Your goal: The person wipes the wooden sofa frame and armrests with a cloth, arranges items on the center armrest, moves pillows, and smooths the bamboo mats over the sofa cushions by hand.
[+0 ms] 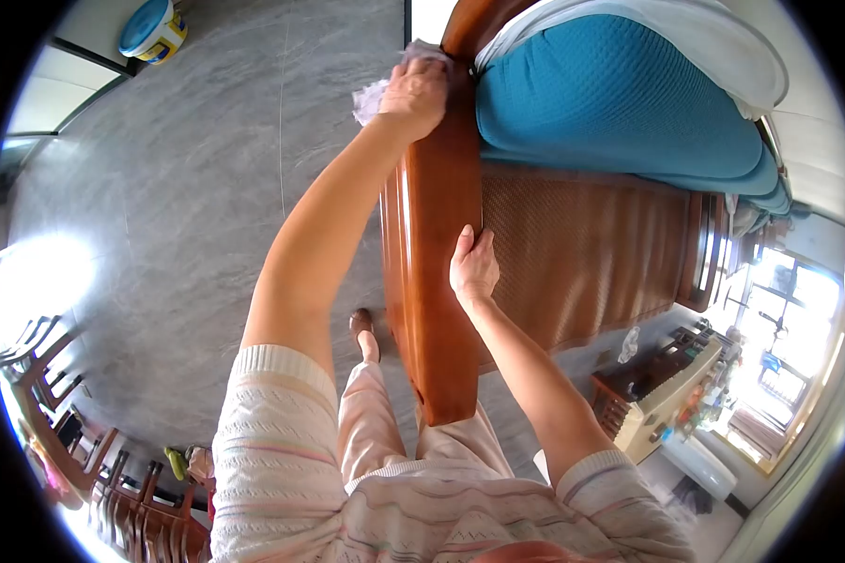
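Note:
My left hand (417,94) is closed on a pale, crumpled cloth (370,99), pressed against the far end of the wooden armrest (446,281). Part of the cloth sticks out on the left, over the armrest's outer side. Nearer to me, my right hand (476,266) holds the inner edge of the same armrest. Its thumb points away from me and the other fingers curl at the edge, partly hidden. The armrest is glossy, reddish brown, and runs from the backrest toward my legs.
Right of the armrest is a woven brown seat (582,249), with a blue quilted cushion (620,103) against the back. A blue-lidded bucket (155,33) stands on the grey floor (188,188) at far left. Wooden chairs (141,507) stand lower left; a cluttered cabinet (662,375) stands right.

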The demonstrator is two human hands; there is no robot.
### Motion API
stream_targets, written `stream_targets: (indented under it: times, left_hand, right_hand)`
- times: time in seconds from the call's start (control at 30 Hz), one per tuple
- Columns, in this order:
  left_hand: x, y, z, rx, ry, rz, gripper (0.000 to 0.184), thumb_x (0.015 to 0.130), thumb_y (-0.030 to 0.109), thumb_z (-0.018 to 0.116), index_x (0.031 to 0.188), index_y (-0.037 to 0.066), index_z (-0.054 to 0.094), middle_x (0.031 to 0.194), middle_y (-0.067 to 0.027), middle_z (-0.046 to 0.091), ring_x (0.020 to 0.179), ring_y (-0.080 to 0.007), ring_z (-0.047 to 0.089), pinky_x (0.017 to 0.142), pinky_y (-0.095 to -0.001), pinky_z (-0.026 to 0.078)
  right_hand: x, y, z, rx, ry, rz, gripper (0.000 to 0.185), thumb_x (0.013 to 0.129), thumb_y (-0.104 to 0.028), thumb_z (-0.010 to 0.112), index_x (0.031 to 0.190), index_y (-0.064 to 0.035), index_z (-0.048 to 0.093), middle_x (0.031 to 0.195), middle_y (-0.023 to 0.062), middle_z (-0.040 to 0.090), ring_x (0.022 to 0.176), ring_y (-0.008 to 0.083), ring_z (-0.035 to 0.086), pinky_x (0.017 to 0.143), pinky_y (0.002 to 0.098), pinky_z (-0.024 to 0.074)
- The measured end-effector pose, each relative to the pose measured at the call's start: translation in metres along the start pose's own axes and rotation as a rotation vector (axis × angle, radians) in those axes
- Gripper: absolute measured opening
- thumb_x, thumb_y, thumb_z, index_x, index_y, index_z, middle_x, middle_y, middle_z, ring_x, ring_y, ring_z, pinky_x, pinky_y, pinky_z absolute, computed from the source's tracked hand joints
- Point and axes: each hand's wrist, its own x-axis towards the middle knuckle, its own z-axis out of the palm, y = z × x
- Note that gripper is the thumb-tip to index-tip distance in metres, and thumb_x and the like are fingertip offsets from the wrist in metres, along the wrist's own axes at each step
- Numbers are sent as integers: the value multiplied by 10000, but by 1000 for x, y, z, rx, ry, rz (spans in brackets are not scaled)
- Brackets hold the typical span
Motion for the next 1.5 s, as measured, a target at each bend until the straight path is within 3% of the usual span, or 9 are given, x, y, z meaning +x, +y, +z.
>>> stream_targets:
  times: [0.3, 0.5, 0.63, 0.7, 0.77, 0.87, 1.0, 1.3, 1.5]
  left_hand:
    - [10, 3, 17, -72, 176, 31, 351, 797, 132, 483, 1142, 84, 532, 1218, -14, 459, 1107, -237, 432, 909, -374, 360]
    - [10, -7, 30, -104, 275, -222, 323, 801, 155, 495, 1120, 117, 534, 1231, -9, 448, 1086, -243, 445, 855, -384, 402]
    - [49, -19, 8, -73, -54, -342, 322, 828, 196, 443, 1113, 101, 560, 1196, -31, 524, 1126, -226, 450, 881, -390, 363]
    - [58, -29, 1, -140, -77, -362, 314, 832, 194, 423, 1081, 99, 588, 1156, -28, 563, 1157, -209, 440, 903, -394, 353]
    - [62, -37, -1, -252, -163, -348, 312, 847, 238, 416, 1130, 232, 545, 1167, -47, 552, 1142, -236, 462, 919, -419, 379]
    - [59, -31, -2, -234, -133, -362, 312, 844, 211, 438, 1135, 181, 547, 1180, -56, 537, 1146, -242, 456, 945, -413, 361]
    - [-12, -3, 30, 39, 304, 79, 399, 813, 150, 486, 1203, 69, 489, 1271, -55, 448, 1220, -244, 376, 1013, -406, 294]
    - [7, 1, 30, -108, 258, 96, 402, 815, 121, 463, 1209, 49, 493, 1299, -73, 442, 1251, -231, 342, 1050, -393, 241]
    - [-54, 34, 34, -112, 327, 91, 472, 811, 268, 529, 1210, 20, 486, 1305, -115, 420, 1260, -274, 324, 1063, -415, 209]
  right_hand:
    - [1, 3, 1, 17, 0, -3, 552, 928, -436, 250, 1163, 48, 374, 1056, 263, 550, 840, 403, 592, 694, 467, 506]
    - [1, -2, -3, -32, -39, 30, 552, 931, -429, 250, 1139, 64, 390, 1045, 269, 551, 839, 404, 593, 686, 462, 513]
    - [0, 3, 0, 11, -15, -26, 554, 931, -428, 255, 1134, 70, 386, 1043, 275, 546, 812, 406, 597, 667, 463, 516]
    - [-1, 0, 1, -1, -4, -36, 556, 931, -429, 256, 1133, 73, 384, 1041, 276, 545, 797, 405, 599, 656, 459, 520]
    - [0, -4, -5, -9, -40, -13, 558, 931, -428, 261, 1139, 76, 380, 1036, 270, 545, 793, 397, 602, 637, 453, 523]
    - [-1, -1, -2, -13, -16, -19, 549, 930, -423, 268, 1158, 66, 367, 1045, 262, 545, 800, 398, 600, 645, 458, 517]
    - [-1, 0, 1, 10, -8, -21, 537, 929, -420, 276, 1165, 55, 365, 1063, 252, 542, 816, 403, 595, 683, 468, 508]
    - [-1, -1, 0, -2, 2, -19, 511, 931, -415, 273, 1112, 48, 393, 1003, 252, 564, 774, 398, 601, 630, 461, 513]
    - [-1, -4, -3, 10, 44, -62, 461, 931, -417, 272, 948, 19, 420, 933, 264, 577, 744, 411, 589, 616, 477, 498]
